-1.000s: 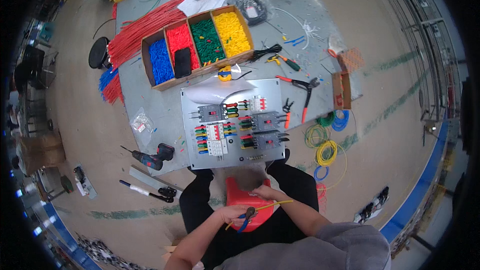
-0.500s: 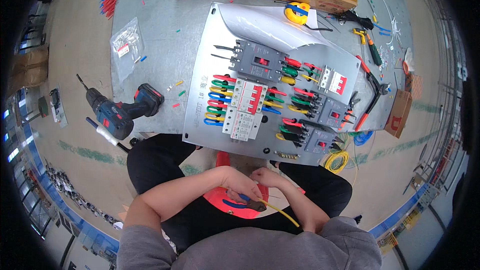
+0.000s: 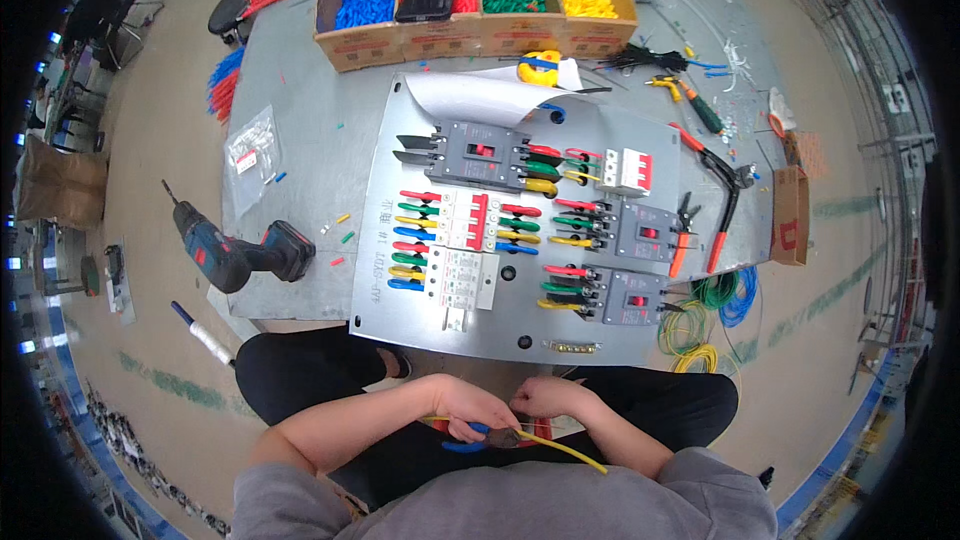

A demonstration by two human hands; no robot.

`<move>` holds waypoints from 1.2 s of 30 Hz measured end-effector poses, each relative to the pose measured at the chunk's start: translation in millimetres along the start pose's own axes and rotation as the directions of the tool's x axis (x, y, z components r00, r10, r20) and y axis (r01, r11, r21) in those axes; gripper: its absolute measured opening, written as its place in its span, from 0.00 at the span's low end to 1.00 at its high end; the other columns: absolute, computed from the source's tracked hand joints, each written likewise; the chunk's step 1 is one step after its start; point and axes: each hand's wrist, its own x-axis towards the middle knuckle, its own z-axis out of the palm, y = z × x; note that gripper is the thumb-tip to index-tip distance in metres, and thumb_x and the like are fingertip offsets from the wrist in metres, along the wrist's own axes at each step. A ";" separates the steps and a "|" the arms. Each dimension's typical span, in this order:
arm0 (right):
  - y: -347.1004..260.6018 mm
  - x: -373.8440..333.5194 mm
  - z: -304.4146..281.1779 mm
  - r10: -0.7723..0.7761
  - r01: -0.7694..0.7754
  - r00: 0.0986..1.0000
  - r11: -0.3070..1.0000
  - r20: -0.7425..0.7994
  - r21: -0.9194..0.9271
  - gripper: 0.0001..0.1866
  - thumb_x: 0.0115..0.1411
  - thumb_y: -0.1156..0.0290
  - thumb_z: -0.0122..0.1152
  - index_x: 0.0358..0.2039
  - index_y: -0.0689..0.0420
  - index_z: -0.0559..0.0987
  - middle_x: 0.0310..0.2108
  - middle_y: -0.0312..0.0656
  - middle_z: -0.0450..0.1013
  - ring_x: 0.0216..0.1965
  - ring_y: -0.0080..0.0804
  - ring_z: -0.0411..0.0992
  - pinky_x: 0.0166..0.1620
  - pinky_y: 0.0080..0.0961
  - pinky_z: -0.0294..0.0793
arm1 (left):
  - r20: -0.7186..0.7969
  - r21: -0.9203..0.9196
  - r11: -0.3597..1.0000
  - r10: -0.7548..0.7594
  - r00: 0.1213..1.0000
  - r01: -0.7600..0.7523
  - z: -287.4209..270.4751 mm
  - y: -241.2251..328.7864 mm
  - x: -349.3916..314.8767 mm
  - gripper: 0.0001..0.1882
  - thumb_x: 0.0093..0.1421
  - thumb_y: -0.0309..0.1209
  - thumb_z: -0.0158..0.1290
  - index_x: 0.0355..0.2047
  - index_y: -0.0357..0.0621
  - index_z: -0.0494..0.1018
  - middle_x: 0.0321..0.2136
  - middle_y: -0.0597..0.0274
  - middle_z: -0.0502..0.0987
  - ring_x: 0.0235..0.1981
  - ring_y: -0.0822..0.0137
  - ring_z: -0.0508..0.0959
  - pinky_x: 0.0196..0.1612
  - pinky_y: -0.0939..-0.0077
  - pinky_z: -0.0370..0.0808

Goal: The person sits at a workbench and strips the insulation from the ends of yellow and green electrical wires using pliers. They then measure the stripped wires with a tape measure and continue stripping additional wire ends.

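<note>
Both hands are low over my lap, in front of the panel's near edge. My left hand [image 3: 472, 406] is closed around blue-handled pliers [image 3: 464, 447], whose dark head points right. A yellow wire [image 3: 565, 450] passes by the pliers' head, one end trailing right and a short piece showing left of the hand. Close beside it, my right hand [image 3: 548, 397] is curled with fingers pressed together; what it pinches is too small to make out. Ahead lies a metal mounting panel [image 3: 400, 325] with a large breaker [image 3: 482, 152], smaller breakers and coloured wire loops.
A cardboard box [image 3: 480, 37] of blue, red, green and yellow sleeves stands at the back. A cordless drill [image 3: 235, 250] lies left, near a plastic bag [image 3: 255, 155]. On the right are a red-handled cutter [image 3: 722, 205], a tape measure [image 3: 538, 68] and wire coils [image 3: 738, 297].
The view has tilted up, bringing more of the sleeve box into sight. Both hands stay close together over my lap; yellow wire now shows left of my left hand too.
</note>
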 end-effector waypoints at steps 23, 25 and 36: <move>8.1 -122.7 14.8 -0.284 0.570 0.821 0.448 -0.495 0.688 0.12 0.73 0.64 0.55 0.50 0.56 0.78 0.25 0.25 0.60 0.24 0.14 0.55 0.26 0.16 0.52 | -0.346 0.461 0.868 0.366 0.864 -0.183 112.5 2.9 17.8 0.11 0.71 0.36 0.55 0.39 0.39 0.72 0.21 0.70 0.69 0.12 0.80 0.62 0.18 0.83 0.60; -17.3 -126.0 25.7 -0.354 0.661 0.750 0.407 -0.559 0.630 0.12 0.72 0.66 0.56 0.52 0.56 0.76 0.26 0.26 0.61 0.24 0.14 0.56 0.26 0.17 0.53 | -0.288 0.413 0.791 0.583 0.760 -0.451 107.4 -17.0 17.5 0.13 0.72 0.39 0.54 0.36 0.43 0.70 0.18 0.71 0.67 0.09 0.81 0.61 0.17 0.83 0.60; -119.2 -175.5 47.7 -0.431 0.786 0.536 0.568 -0.726 0.243 0.31 0.72 0.70 0.54 0.72 0.57 0.59 0.31 0.28 0.65 0.31 0.15 0.60 0.35 0.16 0.61 | -0.402 0.678 0.605 0.780 0.479 -0.417 204.4 -9.5 31.7 0.16 0.75 0.44 0.51 0.40 0.44 0.74 0.21 0.73 0.70 0.13 0.81 0.64 0.21 0.83 0.63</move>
